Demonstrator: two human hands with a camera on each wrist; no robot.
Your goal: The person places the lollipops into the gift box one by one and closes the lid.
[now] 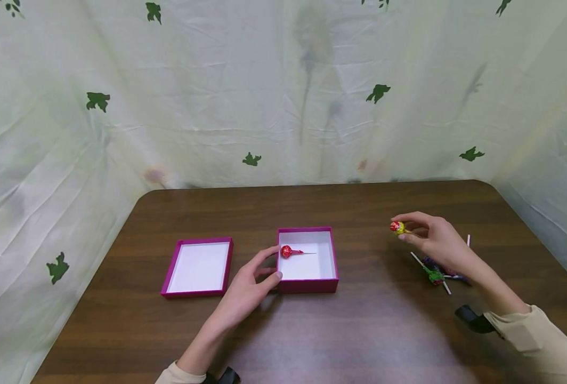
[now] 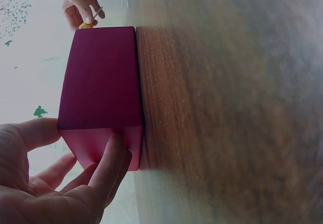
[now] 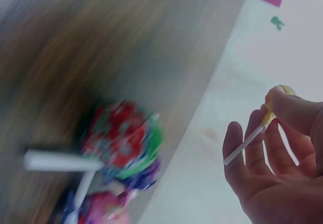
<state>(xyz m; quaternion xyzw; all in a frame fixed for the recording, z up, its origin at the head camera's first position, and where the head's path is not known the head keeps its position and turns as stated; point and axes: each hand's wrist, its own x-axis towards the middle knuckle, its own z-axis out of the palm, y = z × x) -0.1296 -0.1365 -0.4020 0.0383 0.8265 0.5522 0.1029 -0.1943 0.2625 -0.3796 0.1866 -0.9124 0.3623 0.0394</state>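
Note:
A magenta box (image 1: 308,287) with a white inside stands open on the table, and a red-wrapped lollipop (image 1: 286,252) lies in it, stick to the right. My left hand (image 1: 245,290) touches the box's left side with its fingers spread along that wall. In the left wrist view, the fingertips rest against the box's end face (image 2: 83,142). My right hand (image 1: 439,240) pinches a yellow-and-red lollipop (image 1: 397,228) by its candy head, above the table to the right of the box. The right wrist view shows its white stick (image 3: 244,144) crossing in front of the fingers.
Left of the box lies its magenta-edged lid (image 1: 197,266), white inside facing up. Several lollipops (image 1: 434,276), with green, purple and pink wrappers, lie piled below the right hand. A pale curtain with green leaf shapes hangs behind the brown table (image 1: 360,330).

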